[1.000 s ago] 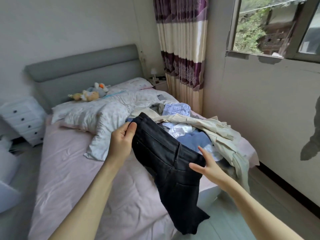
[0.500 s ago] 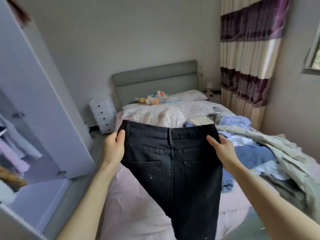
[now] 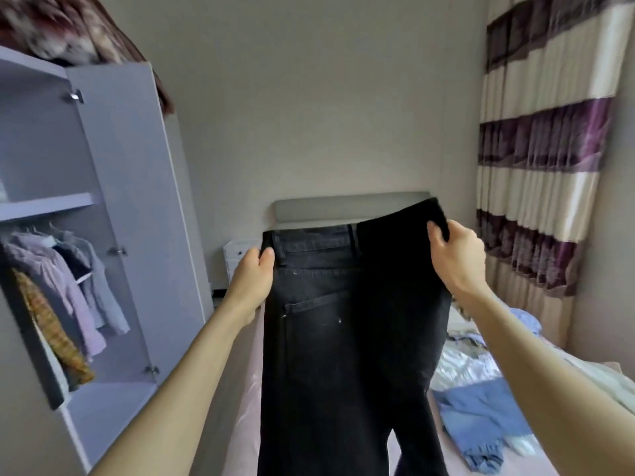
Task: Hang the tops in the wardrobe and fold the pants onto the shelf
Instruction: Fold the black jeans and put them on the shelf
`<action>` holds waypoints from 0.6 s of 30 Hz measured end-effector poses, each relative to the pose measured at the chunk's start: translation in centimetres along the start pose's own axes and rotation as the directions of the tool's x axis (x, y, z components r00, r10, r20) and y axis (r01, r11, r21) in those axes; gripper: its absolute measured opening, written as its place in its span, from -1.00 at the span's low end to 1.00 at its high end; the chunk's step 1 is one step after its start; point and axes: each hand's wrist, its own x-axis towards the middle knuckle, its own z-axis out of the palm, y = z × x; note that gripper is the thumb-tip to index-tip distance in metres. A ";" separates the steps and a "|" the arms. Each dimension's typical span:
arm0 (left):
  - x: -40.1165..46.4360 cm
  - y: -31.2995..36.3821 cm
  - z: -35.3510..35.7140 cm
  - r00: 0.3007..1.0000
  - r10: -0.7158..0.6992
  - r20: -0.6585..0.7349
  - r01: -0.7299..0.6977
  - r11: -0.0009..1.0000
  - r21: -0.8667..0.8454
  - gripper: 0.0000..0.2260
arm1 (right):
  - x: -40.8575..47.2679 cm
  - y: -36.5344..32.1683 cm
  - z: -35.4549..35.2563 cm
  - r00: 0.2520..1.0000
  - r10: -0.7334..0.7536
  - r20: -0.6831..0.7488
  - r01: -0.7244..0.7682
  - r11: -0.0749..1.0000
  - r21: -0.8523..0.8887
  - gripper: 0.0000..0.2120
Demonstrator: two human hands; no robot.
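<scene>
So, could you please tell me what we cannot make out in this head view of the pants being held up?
- Legs of the black pants: cut off by the bottom edge.
- Bed behind them: mostly hidden by the pants.
- Clothes hanging in the wardrobe: blurred, so single items are unclear.
- Fingers of the left hand and right hand: mostly hidden behind the waistband.

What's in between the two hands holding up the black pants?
In the head view, only the black jeans themselves: their waistband stretches from the left hand, gripping one side, across to the right hand, gripping the other, raised higher.
</scene>
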 end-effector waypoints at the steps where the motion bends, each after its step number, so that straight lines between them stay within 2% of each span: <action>1: -0.1 0.2 0.5 0.999 -0.048 0.024 0.051 0.993 -0.102 -0.75 | -0.1 -0.5 -0.3 0.999 0.017 0.033 -0.018 1.000 0.004 -0.71; 3: -1.1 1.0 2.3 0.988 -0.118 0.104 0.140 0.963 -0.232 -0.73 | -1.4 -1.7 -0.3 0.986 -0.010 0.167 -0.013 0.991 0.136 -0.66; 5: -2.4 1.7 4.4 0.973 -0.142 0.180 0.198 0.916 -0.350 -0.73 | -4.0 -2.8 0.2 0.935 -0.072 0.346 -0.024 0.964 0.266 -0.62; 6: -3.0 1.9 5.1 0.970 -0.142 0.200 0.211 0.896 -0.390 -0.75 | -5.4 -2.9 0.4 0.883 -0.120 0.454 -0.031 0.950 0.312 -0.66; 8: -3.7 1.8 5.8 0.966 -0.139 0.220 0.229 0.855 -0.466 -0.76 | -7.2 -2.2 0.6 0.722 -0.171 0.670 -0.135 0.915 0.380 -0.77; 10: -4.0 1.3 5.8 0.962 -0.128 0.240 0.241 0.811 -0.534 -0.74 | -7.5 -1.4 -0.4 0.557 -0.159 0.815 -0.347 0.847 0.402 -0.63; 11: -4.0 1.1 5.8 0.964 -0.115 0.239 0.232 0.802 -0.550 -0.73 | -7.5 -1.2 -0.9 0.496 -0.161 0.853 -0.409 0.824 0.393 -0.58; 12: -4.1 1.0 5.8 0.966 -0.104 0.235 0.222 0.798 -0.560 -0.74 | -7.3 -1.1 -1.2 0.461 -0.173 0.870 -0.409 0.829 0.381 -0.54; 13: -4.2 1.1 5.8 0.968 -0.092 0.232 0.212 0.791 -0.574 -0.74 | -7.1 -1.2 -1.4 0.441 -0.195 0.876 -0.334 0.870 0.362 -0.49; 15: -4.4 1.6 5.8 0.965 -0.056 0.255 0.210 0.746 -0.632 -0.75 | -6.9 -1.7 -1.2 0.405 -0.227 0.886 -0.004 0.968 0.250 -0.37; 16: -4.5 1.9 5.8 0.958 -0.024 0.286 0.216 0.715 -0.665 -0.74 | -6.9 -1.9 -1.0 0.407 -0.232 0.883 0.159 0.970 0.181 -0.32; 17: -4.5 2.1 5.7 0.946 0.016 0.324 0.225 0.687 -0.691 -0.71 | -7.1 -2.0 -0.7 0.424 -0.233 0.875 0.248 0.959 0.136 -0.28; 18: -4.6 2.2 5.5 0.934 0.046 0.354 0.233 0.674 -0.701 -0.65 | -7.5 -2.2 -0.5 0.445 -0.235 0.864 0.263 0.957 0.125 -0.27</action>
